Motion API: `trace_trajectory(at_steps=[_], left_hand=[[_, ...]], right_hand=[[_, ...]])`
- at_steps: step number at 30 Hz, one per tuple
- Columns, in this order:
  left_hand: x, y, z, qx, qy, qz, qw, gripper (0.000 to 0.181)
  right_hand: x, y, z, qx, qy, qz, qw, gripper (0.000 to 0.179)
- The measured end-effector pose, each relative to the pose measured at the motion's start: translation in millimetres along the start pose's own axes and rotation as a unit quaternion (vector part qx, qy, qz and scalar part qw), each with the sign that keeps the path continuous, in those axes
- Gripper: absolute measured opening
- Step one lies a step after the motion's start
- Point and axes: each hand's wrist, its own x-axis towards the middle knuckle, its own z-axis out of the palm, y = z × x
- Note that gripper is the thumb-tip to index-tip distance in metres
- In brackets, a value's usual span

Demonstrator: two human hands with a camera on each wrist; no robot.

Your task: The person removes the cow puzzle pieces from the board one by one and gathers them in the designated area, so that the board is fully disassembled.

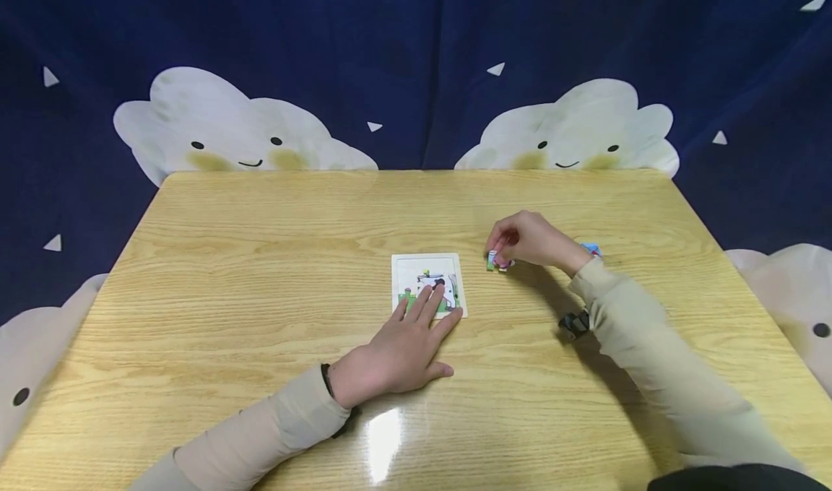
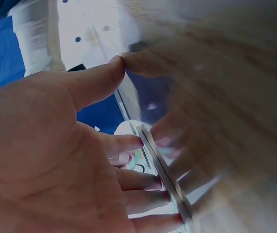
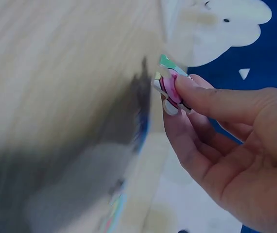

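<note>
A white-framed jigsaw puzzle board (image 1: 399, 267) lies mid-table, its lower part filled with a cow picture and the upper part plain white. My left hand (image 1: 404, 354) rests fingertips on its lower edge, the fingers straight and slightly spread; in the left wrist view the fingertips touch the board's edge. To the right of the board, my right hand (image 1: 529, 240) pinches a puzzle piece (image 3: 169, 85) between thumb and fingers. The piece shows pink, green and white, and part of it is hidden by the thumb. In the right wrist view it is held above the tabletop.
Another blue puzzle piece (image 1: 591, 248) lies beyond the right wrist, partly hidden by the forearm. A black wrist camera (image 1: 575, 325) hangs under the right sleeve. The wooden table (image 1: 260, 260) ends at a dark blue curtain (image 1: 416, 58) printed with clouds.
</note>
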Motion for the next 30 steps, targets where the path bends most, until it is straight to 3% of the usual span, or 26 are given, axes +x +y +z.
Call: trace_trajectory(at_steps=[6,16,30], left_hand=[[-1.0,0.6,-1.0,-0.005,0.001,-0.002,1.0,0.077],[-1.5,1.0,-0.6,-0.004,0.005,-0.003,1.0,0.076],[-1.5,2.3,0.5,0.016,0.023,-0.005,0.9996,0.076]], right_hand=[[-15.5,11.0,0.4,-0.023,-0.001,0.016,0.9996,0.013],[-24.0,11.1,8.2,-0.086,0.036,0.005,0.9956,0.011],[-21.3,5.3,10.5,-0.091,0.05,-0.028,0.9942,0.01]])
